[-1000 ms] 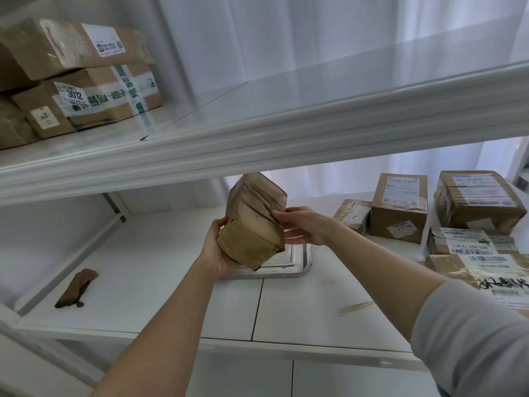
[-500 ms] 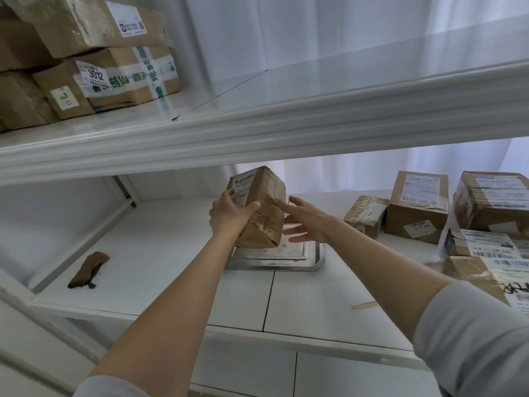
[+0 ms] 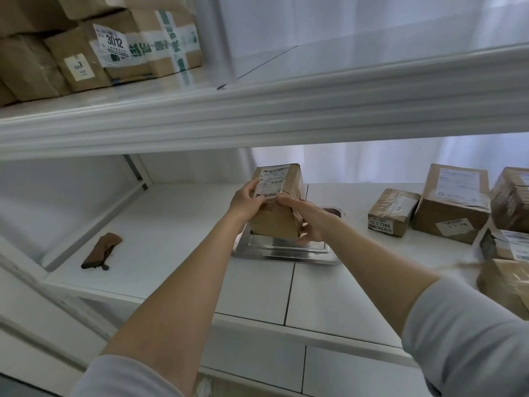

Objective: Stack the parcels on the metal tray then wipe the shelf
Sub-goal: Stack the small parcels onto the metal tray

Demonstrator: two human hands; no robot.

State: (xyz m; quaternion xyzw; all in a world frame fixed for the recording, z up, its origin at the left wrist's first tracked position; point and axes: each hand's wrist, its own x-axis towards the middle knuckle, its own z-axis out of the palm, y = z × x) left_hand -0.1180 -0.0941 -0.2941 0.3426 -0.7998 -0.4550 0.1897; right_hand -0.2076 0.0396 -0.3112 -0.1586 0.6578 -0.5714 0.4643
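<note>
Left hand (image 3: 248, 203) — curled round the upper left corner of the parcel (image 3: 277, 224), thumb on the label. Right hand (image 3: 310, 222) — gripping the right side and lower corner, no longer hanging open beside it as half a second ago. Parcel: turned label-up and lowered since then, bottom edge at the metal tray (image 3: 274, 255); contact unclear. Probably first of the stack, nearly set down. Brown cloth (image 3: 101, 250) off to the left. Beyond, to the right: more parcels (image 3: 450, 202) waiting on the shelf (image 3: 177, 224).
</note>
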